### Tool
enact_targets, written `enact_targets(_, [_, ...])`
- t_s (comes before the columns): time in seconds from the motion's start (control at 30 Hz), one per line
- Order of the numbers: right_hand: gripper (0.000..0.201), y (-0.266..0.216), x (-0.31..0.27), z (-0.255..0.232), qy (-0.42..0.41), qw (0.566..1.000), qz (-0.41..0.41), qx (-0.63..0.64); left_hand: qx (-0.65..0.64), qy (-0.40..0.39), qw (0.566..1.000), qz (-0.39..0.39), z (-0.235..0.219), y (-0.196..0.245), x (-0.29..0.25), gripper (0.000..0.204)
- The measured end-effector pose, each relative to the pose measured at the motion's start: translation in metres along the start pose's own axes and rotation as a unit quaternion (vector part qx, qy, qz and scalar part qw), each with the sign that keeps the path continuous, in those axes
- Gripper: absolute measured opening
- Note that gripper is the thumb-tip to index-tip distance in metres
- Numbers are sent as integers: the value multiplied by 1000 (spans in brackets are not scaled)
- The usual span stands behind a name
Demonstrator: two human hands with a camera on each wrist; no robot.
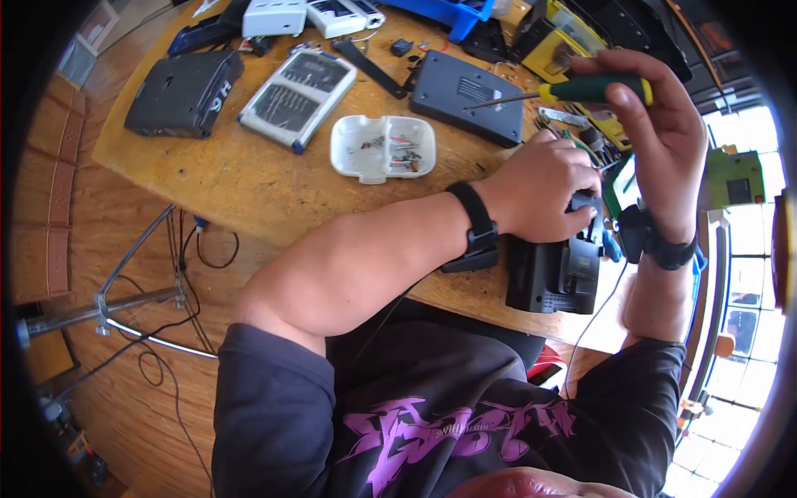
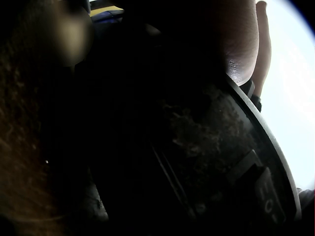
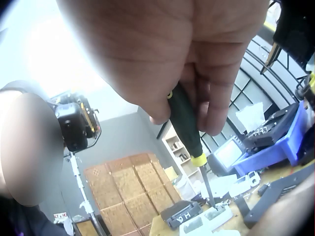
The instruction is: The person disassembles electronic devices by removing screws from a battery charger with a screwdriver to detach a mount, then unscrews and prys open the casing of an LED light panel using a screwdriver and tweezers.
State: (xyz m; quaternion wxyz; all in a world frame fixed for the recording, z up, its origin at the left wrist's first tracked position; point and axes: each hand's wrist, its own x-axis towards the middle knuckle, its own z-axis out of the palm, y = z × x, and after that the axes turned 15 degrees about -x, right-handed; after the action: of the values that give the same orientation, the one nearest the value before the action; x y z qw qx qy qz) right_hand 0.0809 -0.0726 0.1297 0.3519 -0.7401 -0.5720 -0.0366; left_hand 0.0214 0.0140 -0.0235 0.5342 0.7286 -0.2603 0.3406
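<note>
My left hand grips the upper part of a black plastic device near the front edge of the table, its thumb and fingers curled round it. The left wrist view is mostly dark and shows little of that hold. In my right hand is a screwdriver with a dark green and yellow handle, pinched between thumb and fingers. It is raised above the device, its shaft pointing left across the table. The right wrist view shows the screwdriver handle under the palm.
Left of the left hand, an open white box holds small screws and parts. Behind it lie a bit case, a black boxy unit and a dark grey flat device. Yellow bins and a blue tray stand farther back.
</note>
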Motion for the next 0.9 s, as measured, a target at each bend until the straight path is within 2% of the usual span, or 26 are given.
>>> enact_targets(0.03, [29,9,-8,-10,13,1000,-15,4,-5,0,1000,-5,0,0,1,23])
enact_targets(0.27, [36,49,-83,-49,165,981,70,77,-33,-23,999,-10,2,-1,6,23])
enact_targets(0.33, [37,60,-104,-58,181,977,83,71,-2,-40,999,-10,1,-2,9,22])
enact_targets(0.4, [37,77,-122,-65,205,965,63,153,1,-56,998,-8,-2,0,13,25])
enact_targets(0.47, [37,90,-139,-65,232,951,88,185,-3,-77,997,-12,-5,0,15,31])
enact_targets(0.53, [36,103,-152,-64,233,942,94,221,-6,-86,996,-7,-5,-2,16,37])
enact_targets(0.6, [34,117,-164,-62,241,931,106,251,-40,-104,993,-46,-6,-2,20,38])
enact_targets(0.67, [33,126,-172,-57,247,925,119,264,-37,-123,990,-53,-7,-3,23,40])
enact_targets(0.8, [32,144,-187,-51,265,892,164,328,-32,-133,989,-52,-5,-7,25,41])
enact_targets(0.9, [33,152,-190,-48,264,879,202,342,-13,-171,985,-35,-9,-7,28,48])
